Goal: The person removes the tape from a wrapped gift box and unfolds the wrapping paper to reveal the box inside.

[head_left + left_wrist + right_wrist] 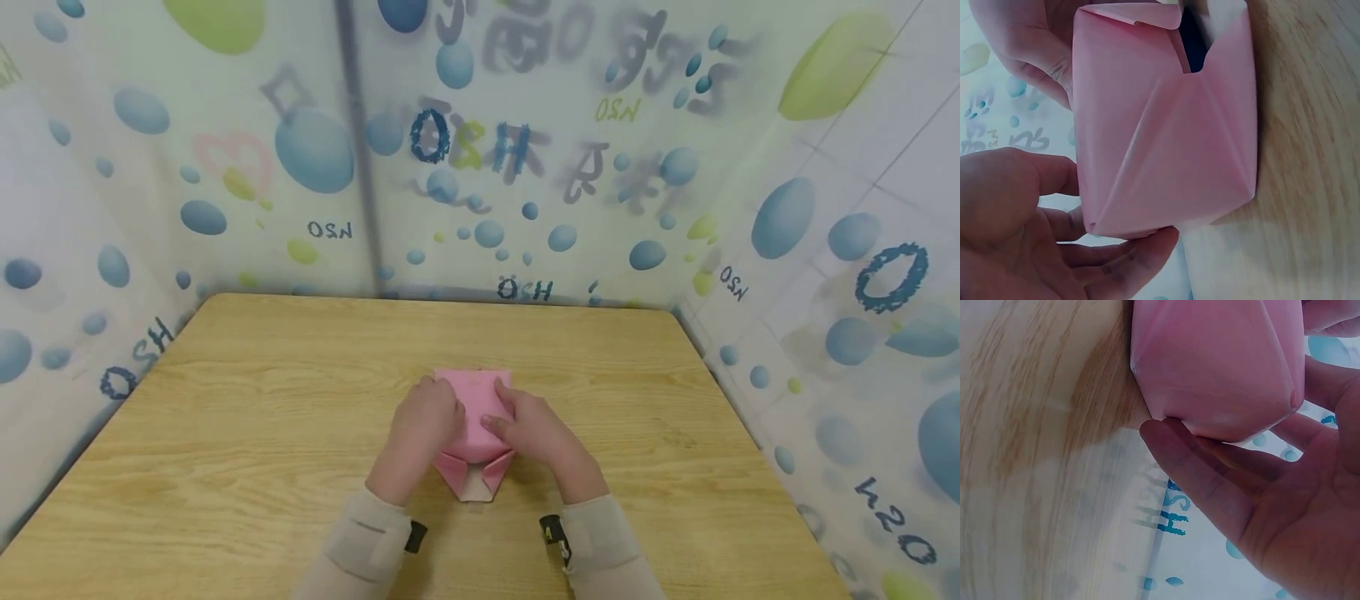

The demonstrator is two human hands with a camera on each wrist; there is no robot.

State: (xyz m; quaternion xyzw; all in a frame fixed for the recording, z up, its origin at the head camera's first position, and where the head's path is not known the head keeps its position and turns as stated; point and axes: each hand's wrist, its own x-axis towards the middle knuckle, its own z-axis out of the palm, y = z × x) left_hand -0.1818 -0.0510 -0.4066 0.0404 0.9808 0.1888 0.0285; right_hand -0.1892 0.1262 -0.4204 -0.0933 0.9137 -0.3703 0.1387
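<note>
- Pale cloth with blue and green spots and backwards lettering makes a wall (487, 200) beyond the fingers and off to both sides.
- Wooden table (300, 375) under the fingers; its far edge, in front of the fingertips, runs along the foot of that wall. Bare wood stretches well out to the left of the left fingers and to the right of the right ones, with both side edges well apart from them.
- Between the two sets of fingers sits a pink parcel (476, 408), resting on the wood.
- Left hand (427, 417): thumb on top, fingers partly bent along the parcel's left side, holding it.
- Right hand (534, 427): thumb laid on top, fingers stretched down the right side, one tip by the bottom edge; a loose hold, I'd say, half open round the paper.
- Nearer the person than the fingers, an unsealed flap (476, 485) juts out, pink folds either side of a pale middle. Dark blue (1194, 47) shows through a gap in the paper.
- Behind the fingers come two pale sleeves (360, 542), each with a black fitting (415, 536) on its inner side, flanking the space behind the flap.
</note>
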